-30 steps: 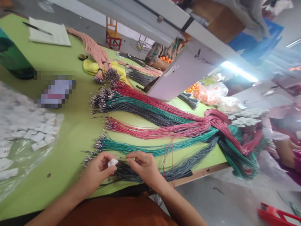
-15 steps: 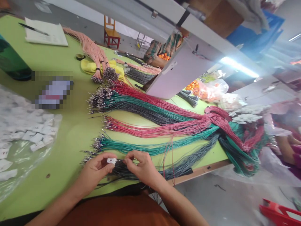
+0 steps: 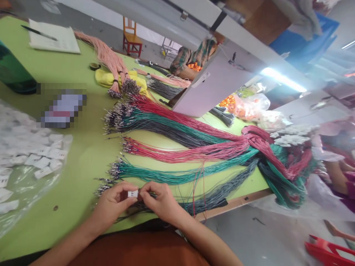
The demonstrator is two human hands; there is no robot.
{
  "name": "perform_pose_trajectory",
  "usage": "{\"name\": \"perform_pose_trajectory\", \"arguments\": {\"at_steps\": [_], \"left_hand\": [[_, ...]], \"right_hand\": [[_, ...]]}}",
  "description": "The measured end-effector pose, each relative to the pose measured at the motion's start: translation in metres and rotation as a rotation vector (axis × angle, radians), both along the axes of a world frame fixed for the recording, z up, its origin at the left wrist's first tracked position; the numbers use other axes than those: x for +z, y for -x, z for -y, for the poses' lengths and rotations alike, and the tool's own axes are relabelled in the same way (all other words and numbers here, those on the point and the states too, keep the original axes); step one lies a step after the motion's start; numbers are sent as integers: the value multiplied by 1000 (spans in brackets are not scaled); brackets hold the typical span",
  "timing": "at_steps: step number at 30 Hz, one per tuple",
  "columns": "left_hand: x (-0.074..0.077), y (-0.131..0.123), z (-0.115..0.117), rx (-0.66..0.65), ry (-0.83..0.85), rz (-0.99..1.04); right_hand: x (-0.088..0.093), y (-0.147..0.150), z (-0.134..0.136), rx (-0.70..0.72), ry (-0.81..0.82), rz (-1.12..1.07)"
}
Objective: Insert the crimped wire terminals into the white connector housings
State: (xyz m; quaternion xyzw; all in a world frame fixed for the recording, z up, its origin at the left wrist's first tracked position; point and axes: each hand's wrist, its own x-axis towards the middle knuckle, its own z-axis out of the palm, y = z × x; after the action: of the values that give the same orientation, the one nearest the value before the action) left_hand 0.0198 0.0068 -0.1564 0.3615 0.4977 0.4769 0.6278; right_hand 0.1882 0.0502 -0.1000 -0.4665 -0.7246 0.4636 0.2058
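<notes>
Between the thumb and fingertips of my left hand is a small white plastic connector housing with dark slots. My right hand is closed in a pinch on a thin wire right beside the housing's right end; the wire is mostly hidden and its colour is unclear. Under and behind my hands lie a dark grey wire bundle, a green wire bundle and a red wire bundle, their metal-tipped ends toward the left. A thicker red, green and black bundle lies farther back.
A clear plastic bag of white housings lies at left, near a blurred phone and a green bottle. A notepad with a pen is at the back. A white panel stands mid-table; a co-worker's plaid sleeve shows behind.
My right hand has moved left, bringing its fingertips up close to the housing. My left hand has turned the housing slightly and lowered it a little.
</notes>
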Motion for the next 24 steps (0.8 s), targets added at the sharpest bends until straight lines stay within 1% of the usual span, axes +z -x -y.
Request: {"name": "perform_pose_trajectory", "arguments": {"at_steps": [2,5,6,8,10,13,15,18,20,22,24], "left_hand": [[1,0,0,-5,34,29],[3,0,-1,-28,95,64],[3,1,-1,-34,111,70],[4,1,-2,-46,129,71],[5,2,-2,-58,143,69],[7,2,-3,-78,164,67],[9,1,-3,-81,171,65],[10,1,-3,-86,178,58],[10,2,-3,-95,187,54],[10,2,-2,-102,196,56],[9,2,-1,-101,199,64]], "right_hand": [[-2,-7,-9,-8,-62,13],[-9,-19,-24,-92,-299,167],[-12,-23,-28,-100,-368,231],[-15,-29,-33,-88,-441,300],[-15,-33,-34,-86,-452,255],[-12,-36,-34,-124,-443,157],[-13,-34,-34,-121,-437,175],[-22,-29,-37,-95,-420,232],[-25,-27,-40,-103,-404,206],[-19,-31,-40,-124,-391,143],[-5,-37,-39,-139,-371,88]]}}
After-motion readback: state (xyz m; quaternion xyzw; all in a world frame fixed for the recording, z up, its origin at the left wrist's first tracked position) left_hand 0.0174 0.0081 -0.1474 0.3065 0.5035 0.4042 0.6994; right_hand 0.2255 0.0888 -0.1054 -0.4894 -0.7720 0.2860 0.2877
